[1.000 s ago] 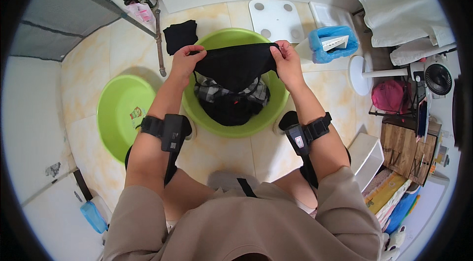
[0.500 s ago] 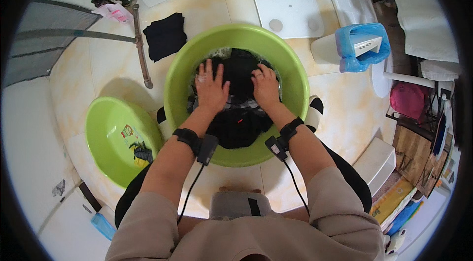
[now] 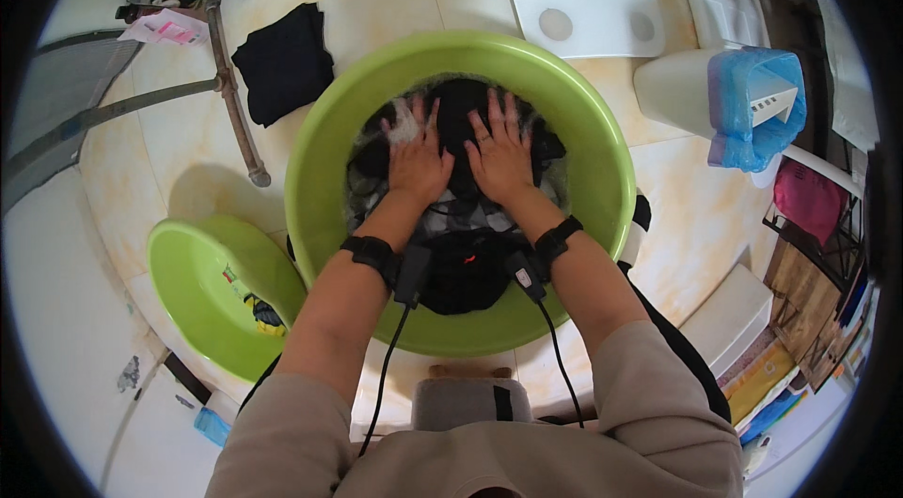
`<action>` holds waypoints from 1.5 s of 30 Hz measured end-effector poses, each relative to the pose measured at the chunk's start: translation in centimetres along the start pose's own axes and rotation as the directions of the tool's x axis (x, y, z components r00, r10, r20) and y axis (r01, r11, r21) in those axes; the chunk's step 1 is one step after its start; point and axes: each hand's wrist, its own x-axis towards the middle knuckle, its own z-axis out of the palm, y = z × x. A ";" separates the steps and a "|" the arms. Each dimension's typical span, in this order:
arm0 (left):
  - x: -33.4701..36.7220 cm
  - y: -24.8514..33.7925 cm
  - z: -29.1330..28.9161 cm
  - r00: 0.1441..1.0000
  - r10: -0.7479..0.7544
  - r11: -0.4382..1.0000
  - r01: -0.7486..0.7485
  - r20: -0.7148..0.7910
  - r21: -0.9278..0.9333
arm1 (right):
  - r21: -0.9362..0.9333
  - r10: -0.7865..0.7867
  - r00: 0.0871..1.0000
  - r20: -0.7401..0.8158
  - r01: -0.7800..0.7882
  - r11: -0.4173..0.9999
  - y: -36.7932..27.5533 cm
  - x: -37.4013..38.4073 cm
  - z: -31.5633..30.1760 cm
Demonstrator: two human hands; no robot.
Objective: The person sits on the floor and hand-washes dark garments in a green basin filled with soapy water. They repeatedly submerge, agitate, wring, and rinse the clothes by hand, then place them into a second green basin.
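In front of me stands a large green basin [image 3: 602,169] holding wet dark clothes [image 3: 461,258] in sudsy water. My left hand [image 3: 416,159] lies flat on the black cloth, fingers spread, with white foam over some of them. Beside it my right hand [image 3: 501,155] presses on the same cloth, its fingers stretched out and apart. Neither hand grips anything. Grey checked fabric shows between my wrists, and nearer me is a black bundle with a small red mark. Both wrists wear black straps with cabled devices.
A smaller green basin [image 3: 202,305] with a dark and yellow cloth stands at left. Folded black fabric [image 3: 284,63] lies by a metal rack [image 3: 230,89]. A white scale [image 3: 588,14] is at the back, a blue-lined bin [image 3: 677,92] at right. A grey stool [image 3: 461,404] is beneath me.
My right hand has gone from curled fingers to flat, spread ones, and both hands press farther forward. The clothes have spread out in the water, and the view has moved closer.
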 end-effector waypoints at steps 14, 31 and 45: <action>0.8 -0.7 -2.0 0.989 -0.025 0.996 0.013 0.145 0.083 | 0.015 -0.006 0.999 0.041 0.005 1.000 2.2 -0.8 -1.0; -1.7 -5.3 -2.2 0.781 -0.530 0.047 0.415 0.330 -0.908 | 0.188 0.259 0.965 0.053 -0.264 0.946 -6.6 3.1 -0.3; -2.7 -2.7 -2.7 0.978 -0.116 -0.656 0.055 0.172 -0.753 | 0.485 -0.033 0.961 -0.273 0.167 0.858 -13.6 -2.9 -3.9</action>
